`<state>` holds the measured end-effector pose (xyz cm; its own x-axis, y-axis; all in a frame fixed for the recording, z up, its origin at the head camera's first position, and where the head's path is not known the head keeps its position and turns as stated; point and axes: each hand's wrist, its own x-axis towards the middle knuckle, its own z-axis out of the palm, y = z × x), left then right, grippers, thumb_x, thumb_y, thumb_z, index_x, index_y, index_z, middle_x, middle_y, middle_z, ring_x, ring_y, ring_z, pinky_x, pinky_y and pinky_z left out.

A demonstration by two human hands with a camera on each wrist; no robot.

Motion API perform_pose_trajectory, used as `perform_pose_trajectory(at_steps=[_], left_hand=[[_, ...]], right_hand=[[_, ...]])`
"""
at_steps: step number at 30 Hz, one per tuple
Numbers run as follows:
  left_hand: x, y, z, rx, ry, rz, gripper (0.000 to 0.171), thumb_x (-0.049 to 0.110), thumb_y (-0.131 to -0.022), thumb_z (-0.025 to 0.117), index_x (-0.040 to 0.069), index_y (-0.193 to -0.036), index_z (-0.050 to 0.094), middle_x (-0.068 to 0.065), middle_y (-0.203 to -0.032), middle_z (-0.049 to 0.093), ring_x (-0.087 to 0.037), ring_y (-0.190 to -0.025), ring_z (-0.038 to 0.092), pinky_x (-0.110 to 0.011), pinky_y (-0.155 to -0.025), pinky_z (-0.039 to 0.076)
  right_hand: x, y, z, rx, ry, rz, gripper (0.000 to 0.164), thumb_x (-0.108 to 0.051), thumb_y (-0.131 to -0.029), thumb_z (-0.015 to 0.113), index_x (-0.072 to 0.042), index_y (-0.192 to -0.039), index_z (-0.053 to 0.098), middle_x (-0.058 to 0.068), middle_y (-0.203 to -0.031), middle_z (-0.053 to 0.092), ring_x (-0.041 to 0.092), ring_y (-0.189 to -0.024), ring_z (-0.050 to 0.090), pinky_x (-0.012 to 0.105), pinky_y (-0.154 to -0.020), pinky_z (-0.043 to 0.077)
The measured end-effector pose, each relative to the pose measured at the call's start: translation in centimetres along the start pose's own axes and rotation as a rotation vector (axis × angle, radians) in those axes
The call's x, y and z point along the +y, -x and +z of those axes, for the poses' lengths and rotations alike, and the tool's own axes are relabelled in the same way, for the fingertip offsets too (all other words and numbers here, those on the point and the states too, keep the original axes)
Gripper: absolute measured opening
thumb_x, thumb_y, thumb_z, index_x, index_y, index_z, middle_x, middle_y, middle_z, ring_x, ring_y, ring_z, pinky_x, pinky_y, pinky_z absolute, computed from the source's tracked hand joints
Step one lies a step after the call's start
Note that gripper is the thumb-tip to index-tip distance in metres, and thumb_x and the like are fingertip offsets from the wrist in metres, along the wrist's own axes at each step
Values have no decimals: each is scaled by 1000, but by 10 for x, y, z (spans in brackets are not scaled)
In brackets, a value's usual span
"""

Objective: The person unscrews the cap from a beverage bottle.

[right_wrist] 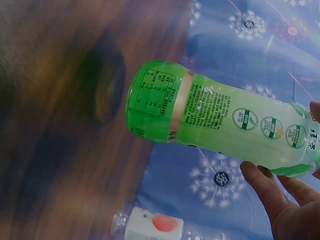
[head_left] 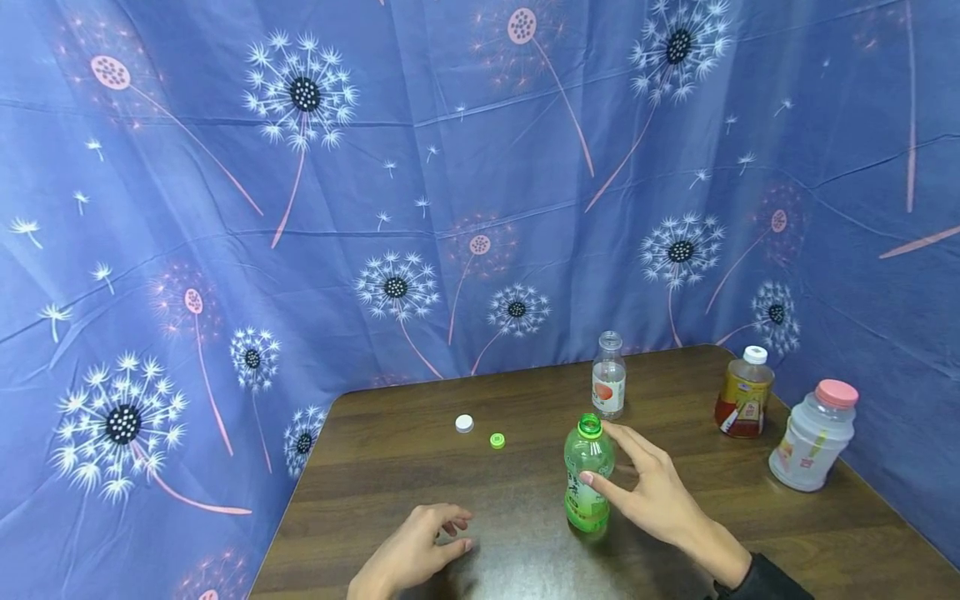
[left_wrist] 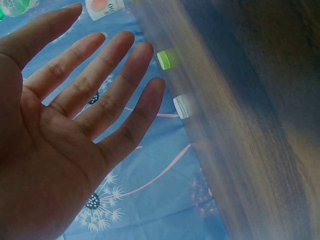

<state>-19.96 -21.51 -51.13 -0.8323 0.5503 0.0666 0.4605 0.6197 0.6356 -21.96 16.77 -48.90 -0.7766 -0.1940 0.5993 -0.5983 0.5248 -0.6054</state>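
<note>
A green plastic bottle [head_left: 588, 492] with no cap on its neck is upright near the front middle of the wooden table. My right hand [head_left: 652, 487] holds its upper part, the thumb across the front and the fingers around the far side. In the right wrist view the printed label of the green bottle [right_wrist: 215, 112] shows, with fingertips against its shoulder. Whether its base touches the table I cannot tell. My left hand [head_left: 416, 546] hovers at the front with relaxed, slightly bent fingers; the left wrist view shows its palm [left_wrist: 60, 145] holding nothing.
A white cap [head_left: 464, 423] and a green cap [head_left: 497, 441] lie left of the green bottle. Behind it stands an uncapped clear bottle [head_left: 609, 383]. To the right are a white-capped bottle [head_left: 745, 396] and a pink-lidded jar [head_left: 813, 442]. A blue dandelion-print curtain [head_left: 420, 183] hangs behind the table.
</note>
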Motion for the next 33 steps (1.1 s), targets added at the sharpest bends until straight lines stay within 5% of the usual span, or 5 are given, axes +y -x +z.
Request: perform_pose_trajectory(at_steps=[21,33], left_hand=[[2,-3,-2,31,-9,-3,32,24,-99,74,5,-126,72,-9,-116,76,-19,-101,71,-37,-83,61],[16,-66,-1,102,-121,-70,42,28,-99,73,10,-137,66,-10,-135,66,-31,-114,68,-41,-88,60]], right_hand=[[-6,18,17,-62,-47,15,73,-34,-87,87,-17,-150,54,0,-140,63,28,-117,69,35,-77,65],[-6,13,14,-46,15,-14,74,-34,-86,89,-25,-150,54,-6,-138,65,23,-117,69,36,-83,64]])
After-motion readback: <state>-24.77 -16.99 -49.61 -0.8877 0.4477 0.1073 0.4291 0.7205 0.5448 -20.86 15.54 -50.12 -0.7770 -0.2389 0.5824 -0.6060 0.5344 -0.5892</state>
